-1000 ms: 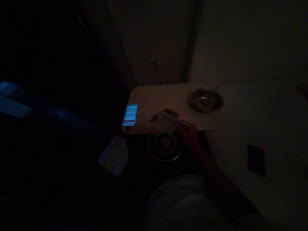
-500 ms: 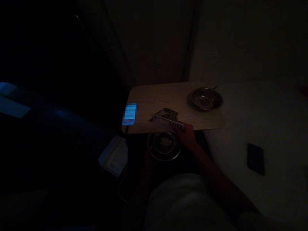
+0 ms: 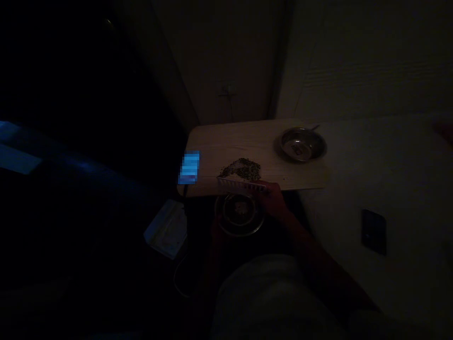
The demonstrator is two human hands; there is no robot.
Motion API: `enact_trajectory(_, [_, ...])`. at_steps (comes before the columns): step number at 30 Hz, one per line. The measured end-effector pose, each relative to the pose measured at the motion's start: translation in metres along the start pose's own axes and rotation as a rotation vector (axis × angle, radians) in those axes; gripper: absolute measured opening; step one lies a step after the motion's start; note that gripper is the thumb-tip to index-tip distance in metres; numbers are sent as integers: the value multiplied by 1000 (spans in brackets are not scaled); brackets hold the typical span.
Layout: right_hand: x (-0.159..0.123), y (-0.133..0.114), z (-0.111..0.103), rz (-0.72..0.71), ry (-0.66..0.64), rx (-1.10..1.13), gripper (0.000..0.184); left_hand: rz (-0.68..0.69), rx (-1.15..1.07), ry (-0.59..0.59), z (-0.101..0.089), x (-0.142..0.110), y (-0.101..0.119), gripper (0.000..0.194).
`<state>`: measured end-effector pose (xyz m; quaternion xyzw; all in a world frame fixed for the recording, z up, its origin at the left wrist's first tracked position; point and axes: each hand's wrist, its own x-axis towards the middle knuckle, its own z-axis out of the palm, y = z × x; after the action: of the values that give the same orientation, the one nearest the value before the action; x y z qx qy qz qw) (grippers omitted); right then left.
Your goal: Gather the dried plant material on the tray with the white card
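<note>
In dim light, my right hand [image 3: 274, 200] grips the right end of a long, pale piece with a row of slots [image 3: 240, 183]; its exact kind is hard to make out. This piece lies along the table's front edge, just in front of a spread heap of small dark bits, like seeds or dried herbs [image 3: 247, 169]. Below the edge, my left hand [image 3: 218, 226] holds a round metal bowl [image 3: 242, 232] by its left side; most of its fingers are lost in shadow. Something pale lies in the bottom of that bowl.
On the light wooden table [image 3: 226, 137] a second metal bowl [image 3: 302, 144] stands at the right, with a thin handle behind it. A lit screen [image 3: 189, 167] is at the left end. A dark phone [image 3: 374, 231] lies on the pale surface at right. A whitish container [image 3: 168, 229] sits lower left.
My right hand has drawn the slotted piece toward me, from the heap to the table's front edge. The bowl in my left hand stays beneath the edge.
</note>
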<state>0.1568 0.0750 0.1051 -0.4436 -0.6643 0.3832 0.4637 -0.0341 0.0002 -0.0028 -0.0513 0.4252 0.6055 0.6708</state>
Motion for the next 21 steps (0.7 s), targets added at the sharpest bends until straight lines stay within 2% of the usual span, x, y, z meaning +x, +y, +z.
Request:
enact_trajectory(5, [-1, 2, 2, 56, 59, 44, 23, 35, -15, -28, 3, 0, 0, 30])
enact_trajectory(9, [2, 1, 4, 112, 187, 63, 24, 32, 16, -8, 0, 1, 0, 32])
enact_trajectory(13, [10, -4, 4, 136, 328, 58, 24, 37, 26, -59, -5, 4, -1, 35])
enact_trajectory(16, [15, -9, 4, 120, 316, 44, 21, 32, 10, -50, -7, 6, -1, 35])
enact_trajectory(21, [16, -17, 15, 18, 156, -53, 16, 73, 20, -9, -8, 5, 1, 35])
